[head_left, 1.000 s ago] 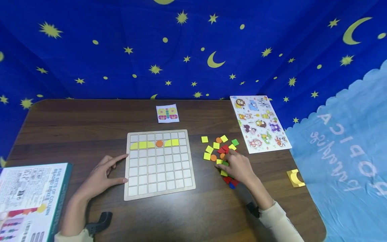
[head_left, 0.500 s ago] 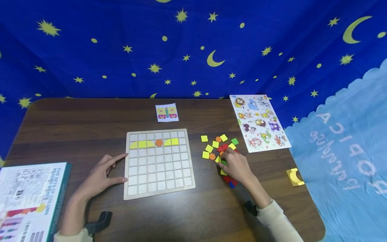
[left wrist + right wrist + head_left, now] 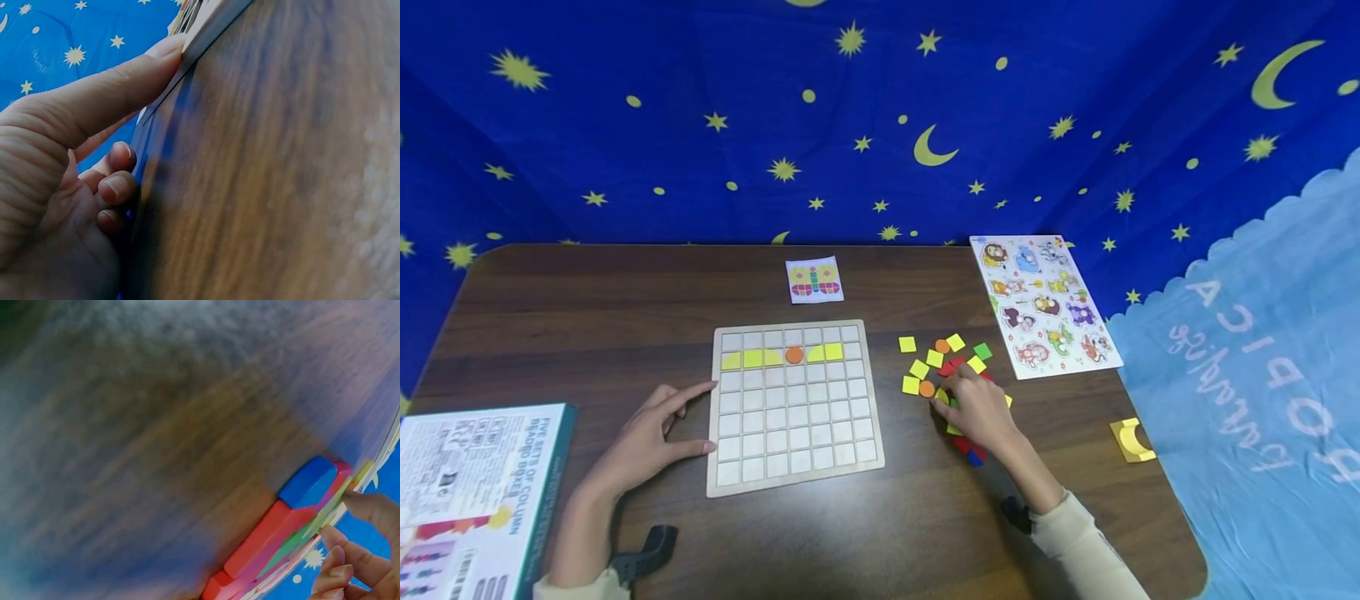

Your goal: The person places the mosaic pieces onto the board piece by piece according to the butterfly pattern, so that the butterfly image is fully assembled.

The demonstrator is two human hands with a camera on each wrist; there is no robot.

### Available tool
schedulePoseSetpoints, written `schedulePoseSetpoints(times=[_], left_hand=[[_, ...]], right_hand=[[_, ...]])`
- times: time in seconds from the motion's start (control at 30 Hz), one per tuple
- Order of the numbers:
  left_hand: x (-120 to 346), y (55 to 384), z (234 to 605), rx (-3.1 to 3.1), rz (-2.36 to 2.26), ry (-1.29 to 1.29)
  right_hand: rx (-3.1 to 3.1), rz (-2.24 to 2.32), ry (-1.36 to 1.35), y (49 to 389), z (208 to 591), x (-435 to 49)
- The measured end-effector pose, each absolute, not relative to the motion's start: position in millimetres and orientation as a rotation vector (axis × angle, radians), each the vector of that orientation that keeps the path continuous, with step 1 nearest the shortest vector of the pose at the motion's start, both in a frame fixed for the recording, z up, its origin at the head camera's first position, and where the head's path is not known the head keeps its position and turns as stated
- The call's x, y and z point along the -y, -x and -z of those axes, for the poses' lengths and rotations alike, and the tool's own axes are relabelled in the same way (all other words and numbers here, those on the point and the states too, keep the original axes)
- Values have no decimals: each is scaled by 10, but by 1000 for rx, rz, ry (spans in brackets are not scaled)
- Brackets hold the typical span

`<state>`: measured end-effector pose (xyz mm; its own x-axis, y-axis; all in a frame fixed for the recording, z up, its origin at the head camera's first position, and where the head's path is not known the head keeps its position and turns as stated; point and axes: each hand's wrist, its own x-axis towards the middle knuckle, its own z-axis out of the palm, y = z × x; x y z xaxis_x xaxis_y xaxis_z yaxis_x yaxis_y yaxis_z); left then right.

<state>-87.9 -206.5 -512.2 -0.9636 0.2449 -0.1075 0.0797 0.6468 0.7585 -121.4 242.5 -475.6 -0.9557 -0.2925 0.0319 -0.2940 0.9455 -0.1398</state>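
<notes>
A pale wooden grid board (image 3: 797, 477) lies mid-table, its second row holding yellow tiles (image 3: 752, 358) and an orange disc (image 3: 794, 355). Beside its left edge is my left hand (image 3: 651, 437), index finger and thumb spread and straight against the rim; the left wrist view has the thumb (image 3: 125, 87) at that edge. My right hand (image 3: 981, 408) is over the loose pile right of the board, fingertips among yellow, red and green pieces and partly covering them. In the right wrist view, thumb and index finger touch the pile apart, near blue (image 3: 309, 481) and red pieces (image 3: 265, 537).
A butterfly pattern card (image 3: 815, 280) lies behind the board. An animal puzzle board (image 3: 1037, 329) is at the back right, and a yellow piece with a curved cutout (image 3: 1127, 442) near the right edge. A printed box (image 3: 467, 500) occupies the front left.
My right hand has shifted slightly left within the pile, and its fingertips now cover an orange disc seen earlier. My left hand keeps its place at the board.
</notes>
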Motion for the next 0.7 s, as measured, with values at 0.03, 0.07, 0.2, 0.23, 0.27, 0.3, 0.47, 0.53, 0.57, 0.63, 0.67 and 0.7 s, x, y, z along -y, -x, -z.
schedulePoseSetpoints(times=[0.03,0.07,0.2,0.23,0.27,0.3,0.47,0.53,0.57,0.63,0.67,0.7], left_hand=[[2065,879,5121,-2663,-1210,-264],[2065,878,5120,-2661,-1209,-264],[2071,880,5119,-2660,-1210,-272],[2073,882,5117,-2660,-1209,-273],[2076,883,5115,-2659,-1211,-273],[2079,884,5113,-2657,-1212,-273],[2084,885,5112,-2653,-1216,-267],[2081,885,5114,-2652,-1220,-266],[2079,884,5115,-2653,-1222,-266],[2072,881,5116,-2652,-1220,-266],[2068,878,5117,-2651,-1220,-267],[2065,874,5116,-2651,-1217,-265]], right_hand=[[3093,-238,-459,1218,4753,-2422],[3096,-249,-455,1222,4750,-2421],[3083,-299,-451,1242,4719,-2412],[3072,-315,-457,1251,4709,-2402],[3056,-331,-469,1263,4698,-2387],[3036,-346,-488,1278,4685,-2366],[2944,-356,-618,1419,4652,-2182],[2926,-341,-668,1495,4651,-2084],[2919,-335,-694,1536,4654,-2032],[2917,-330,-733,1607,4657,-1930],[2919,-332,-748,1639,4661,-1881],[2920,-333,-767,1671,4666,-1836]])
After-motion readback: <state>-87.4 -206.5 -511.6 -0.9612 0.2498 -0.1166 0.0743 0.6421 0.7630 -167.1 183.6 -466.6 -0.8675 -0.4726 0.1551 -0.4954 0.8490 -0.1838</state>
